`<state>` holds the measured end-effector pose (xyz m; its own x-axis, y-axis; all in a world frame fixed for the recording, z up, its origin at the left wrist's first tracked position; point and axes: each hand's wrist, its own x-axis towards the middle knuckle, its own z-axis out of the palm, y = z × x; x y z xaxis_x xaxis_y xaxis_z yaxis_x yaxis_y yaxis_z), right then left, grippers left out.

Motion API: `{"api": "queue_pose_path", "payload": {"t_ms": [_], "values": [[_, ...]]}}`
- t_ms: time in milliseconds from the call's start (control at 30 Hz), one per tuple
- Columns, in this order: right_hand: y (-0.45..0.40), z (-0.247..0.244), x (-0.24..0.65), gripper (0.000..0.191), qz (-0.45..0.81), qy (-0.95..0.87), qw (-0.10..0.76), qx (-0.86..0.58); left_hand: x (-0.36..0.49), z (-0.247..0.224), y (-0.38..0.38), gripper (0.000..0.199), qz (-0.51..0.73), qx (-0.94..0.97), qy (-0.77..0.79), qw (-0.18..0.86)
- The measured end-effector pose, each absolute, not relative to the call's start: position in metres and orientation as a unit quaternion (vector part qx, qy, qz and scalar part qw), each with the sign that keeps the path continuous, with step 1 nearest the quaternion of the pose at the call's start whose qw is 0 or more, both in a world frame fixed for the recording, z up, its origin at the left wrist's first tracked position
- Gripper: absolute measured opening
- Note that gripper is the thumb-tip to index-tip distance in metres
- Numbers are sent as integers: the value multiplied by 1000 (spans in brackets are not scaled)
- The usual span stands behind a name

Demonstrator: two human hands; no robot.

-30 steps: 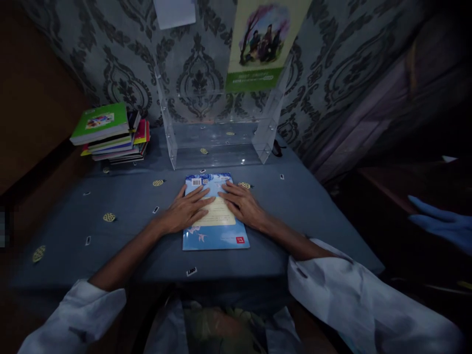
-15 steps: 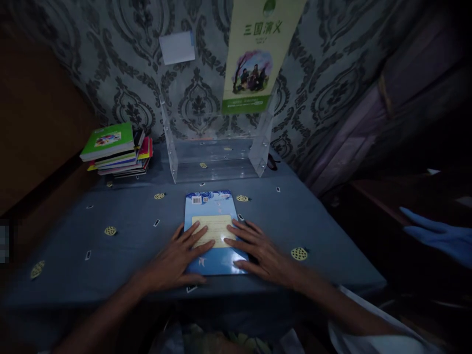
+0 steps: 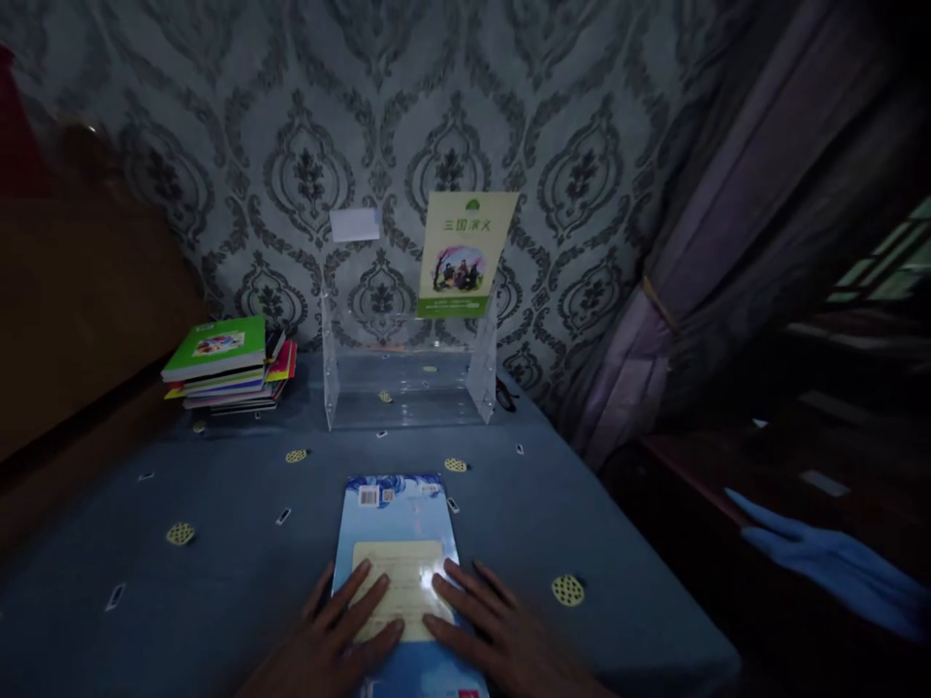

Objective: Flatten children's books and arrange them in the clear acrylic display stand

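While the left hand [image 3: 336, 645] and right hand [image 3: 501, 635] lie spread wide on the book [image 3: 397, 523], gripping nothing, light, even pressure from both sides should hold it flat and square on the tabletop [image 3: 233, 591], in front of the clear rack [image 3: 482, 388], without creasing.

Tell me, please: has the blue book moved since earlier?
Yes, away from the clear stand: the blue book now stops short of the yellow tablecloth print at its upper right; earlier it reached beyond.
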<state>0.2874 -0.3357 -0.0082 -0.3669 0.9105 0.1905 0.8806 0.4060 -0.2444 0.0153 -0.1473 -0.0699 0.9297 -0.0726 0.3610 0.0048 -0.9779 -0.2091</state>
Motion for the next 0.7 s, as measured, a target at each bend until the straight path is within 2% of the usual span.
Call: {"api": "queue_pose_path", "payload": {"t_ms": [133,267,367,433,500,600,700], "values": [[-333,-20,296,71,-9,-839,192,-509,16,-74,-141,65,-220,-966,44,128],[-334,-2,298,58,52,-824,263,-499,13,-42,-133,60,-202,-977,57,44],[-332,24,292,43,116,-770,363,-512,15,-13,-127,52,-206,-976,6,-75],[-326,41,290,40,148,-735,411,-519,20,10,-123,45,-207,-961,-25,-184],[-314,54,290,42,177,-692,429,-554,30,36,-118,63,-231,-926,-57,-294],[-284,64,297,42,167,-621,472,-603,56,65,-103,76,-260,-844,-104,-457],[-246,61,304,38,162,-565,528,-613,90,68,-80,75,-341,-757,-187,-525]]}}
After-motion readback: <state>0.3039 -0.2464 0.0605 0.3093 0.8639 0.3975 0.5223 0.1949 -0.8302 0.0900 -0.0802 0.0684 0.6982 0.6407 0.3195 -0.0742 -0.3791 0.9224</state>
